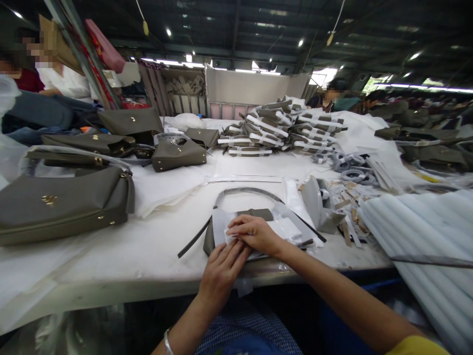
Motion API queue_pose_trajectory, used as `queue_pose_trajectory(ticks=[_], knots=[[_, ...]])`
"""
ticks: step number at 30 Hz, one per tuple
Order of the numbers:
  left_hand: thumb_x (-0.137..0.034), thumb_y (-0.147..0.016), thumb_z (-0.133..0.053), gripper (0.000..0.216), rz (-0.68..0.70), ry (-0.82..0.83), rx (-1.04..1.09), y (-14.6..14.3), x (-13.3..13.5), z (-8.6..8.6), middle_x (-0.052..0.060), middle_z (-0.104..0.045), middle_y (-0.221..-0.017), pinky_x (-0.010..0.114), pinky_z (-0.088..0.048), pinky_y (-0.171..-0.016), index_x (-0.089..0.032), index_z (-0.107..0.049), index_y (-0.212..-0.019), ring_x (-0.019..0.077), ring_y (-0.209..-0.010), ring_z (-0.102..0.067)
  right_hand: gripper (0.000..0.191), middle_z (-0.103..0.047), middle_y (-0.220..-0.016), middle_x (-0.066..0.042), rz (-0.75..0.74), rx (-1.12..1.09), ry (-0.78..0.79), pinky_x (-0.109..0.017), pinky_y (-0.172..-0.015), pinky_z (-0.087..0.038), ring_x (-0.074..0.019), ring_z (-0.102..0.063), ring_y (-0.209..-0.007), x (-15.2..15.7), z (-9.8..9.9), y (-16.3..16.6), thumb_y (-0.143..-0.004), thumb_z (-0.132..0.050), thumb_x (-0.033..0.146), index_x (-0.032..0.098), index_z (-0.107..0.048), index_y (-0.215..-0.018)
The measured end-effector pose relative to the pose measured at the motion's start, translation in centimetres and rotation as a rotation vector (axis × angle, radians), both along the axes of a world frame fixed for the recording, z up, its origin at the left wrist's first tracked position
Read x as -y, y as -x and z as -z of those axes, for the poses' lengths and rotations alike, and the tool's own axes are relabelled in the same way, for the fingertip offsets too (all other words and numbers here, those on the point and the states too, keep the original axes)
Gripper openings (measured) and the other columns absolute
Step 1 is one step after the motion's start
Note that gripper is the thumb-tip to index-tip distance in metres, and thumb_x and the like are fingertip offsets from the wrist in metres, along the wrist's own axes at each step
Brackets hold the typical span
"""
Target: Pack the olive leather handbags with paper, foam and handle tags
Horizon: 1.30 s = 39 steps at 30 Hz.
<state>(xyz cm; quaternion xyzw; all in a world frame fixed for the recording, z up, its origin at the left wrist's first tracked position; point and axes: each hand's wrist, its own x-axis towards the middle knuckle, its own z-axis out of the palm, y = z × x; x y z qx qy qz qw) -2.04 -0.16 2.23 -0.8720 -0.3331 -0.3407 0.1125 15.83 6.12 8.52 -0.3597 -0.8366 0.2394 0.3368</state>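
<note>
An olive-grey handbag point(209, 240) lies flat in front of me near the table's edge, partly covered by thin white wrapping sheet point(219, 224). Its wrapped handle point(251, 190) arches away from me, with dark strap ends reaching out at both sides. My left hand point(220, 270) rests on the sheet at the bag's near edge, fingers stretched out. Over its fingertips crosses my right hand point(260, 235), fingers extended and lying on the sheet. Whatever lies beneath the fingers is hidden. A folded white piece point(286, 229) sits right of my right hand.
Finished-looking olive handbags point(66, 202) stand at left. Stacked flat bag pieces point(266, 128) rise at the back. To the right are a grey holder point(320, 204), scattered paper scraps point(353, 197), rolls of grey tape point(351, 165) and white foam sheets point(424, 236). People work farther off.
</note>
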Motion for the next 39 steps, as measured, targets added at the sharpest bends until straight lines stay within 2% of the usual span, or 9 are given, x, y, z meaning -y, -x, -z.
queue_pose_trajectory(ticks=[7,15,21,24,26,29,33,36,39], knots=[[-0.017,-0.098,-0.046,0.036,-0.034,0.028,0.08,0.3,0.2,1.1,0.007,-0.067,-0.126,0.036,-0.043,-0.106,-0.017,-0.057,-0.132,0.0193,-0.113,-0.062,0.029,-0.076,-0.096,-0.004,0.035,-0.017,-0.024,-0.025,-0.082,-0.058,-0.0142,-0.072,-0.088,1.6,1.1,-0.7,-0.085,-0.056,0.009,0.023,-0.077,-0.099],[-0.015,-0.098,-0.045,0.027,-0.055,0.027,0.205,0.1,0.4,1.8,0.012,-0.071,-0.114,0.036,-0.048,-0.1,-0.014,-0.06,-0.121,0.0202,-0.109,-0.065,0.027,-0.077,-0.102,-0.004,0.082,0.024,-0.23,-0.033,-0.098,-0.055,-0.0165,-0.072,-0.098,3.8,1.8,-1.0,-0.091,-0.054,0.01,0.022,-0.073,-0.106],[-0.018,-0.095,-0.055,0.044,-0.1,0.032,0.275,0.2,0.4,2.3,0.016,-0.061,-0.132,0.037,-0.051,-0.098,-0.018,-0.049,-0.139,0.0238,-0.12,-0.06,0.033,-0.075,-0.109,-0.005,0.034,0.062,-0.264,-0.037,-0.104,-0.052,-0.0163,-0.07,-0.106,4.9,1.9,-1.1,-0.093,-0.048,0.008,0.022,-0.069,-0.113],[-0.02,-0.095,-0.055,0.053,-0.092,0.072,0.228,0.1,0.4,2.1,0.014,-0.056,-0.14,0.038,-0.049,-0.103,-0.016,-0.04,-0.146,0.025,-0.129,-0.053,0.027,-0.076,-0.107,-0.004,-0.036,0.1,-0.229,-0.034,-0.103,-0.051,-0.0165,-0.07,-0.104,4.9,0.8,-1.2,-0.094,-0.05,0.012,0.022,-0.071,-0.107],[-0.019,-0.096,-0.053,0.051,-0.068,0.078,0.19,0.1,0.3,1.9,0.012,-0.059,-0.138,0.038,-0.047,-0.105,-0.013,-0.042,-0.145,0.0243,-0.13,-0.052,0.02,-0.078,-0.095,-0.002,-0.027,0.127,-0.151,-0.028,-0.093,-0.055,-0.0152,-0.073,-0.09,4.3,-0.3,-1.3,-0.095,-0.054,0.019,0.022,-0.073,-0.095],[-0.017,-0.096,-0.05,0.044,-0.06,0.056,0.168,0.2,0.2,1.7,0.009,-0.06,-0.137,0.038,-0.047,-0.104,-0.013,-0.048,-0.141,0.0238,-0.129,-0.053,0.023,-0.078,-0.088,-0.003,0.15,0.174,-0.09,-0.024,-0.08,-0.055,-0.0148,-0.073,-0.081,1.8,-1.5,-1.3,-0.097,-0.053,0.029,0.02,-0.074,-0.092],[-0.015,-0.097,-0.047,0.042,-0.076,0.035,0.153,0.1,0.2,1.6,0.008,-0.06,-0.137,0.037,-0.048,-0.103,-0.014,-0.051,-0.139,0.0224,-0.127,-0.054,0.029,-0.069,-0.124,-0.012,0.231,0.497,-0.079,-0.042,-0.105,-0.044,-0.0254,-0.062,-0.118,-2.6,-1.0,-0.7,-0.098,-0.053,0.029,0.015,-0.067,-0.119],[-0.016,-0.098,-0.047,0.04,-0.081,0.019,0.159,0.0,0.3,1.7,0.007,-0.061,-0.136,0.037,-0.047,-0.103,-0.014,-0.052,-0.138,0.0221,-0.125,-0.055,0.031,-0.068,-0.125,-0.015,0.133,0.69,-0.01,-0.052,-0.112,-0.034,-0.0265,-0.061,-0.12,-4.5,-0.1,0.2,-0.1,-0.048,0.029,0.013,-0.065,-0.12],[-0.015,-0.099,-0.045,0.04,-0.072,0.0,0.156,0.1,0.4,1.8,0.006,-0.061,-0.136,0.037,-0.046,-0.102,-0.014,-0.052,-0.138,0.0216,-0.125,-0.056,0.031,-0.067,-0.125,-0.014,0.049,0.72,-0.045,-0.054,-0.115,-0.028,-0.0254,-0.06,-0.122,-4.7,0.2,0.8,-0.102,-0.044,0.027,0.013,-0.065,-0.119]])
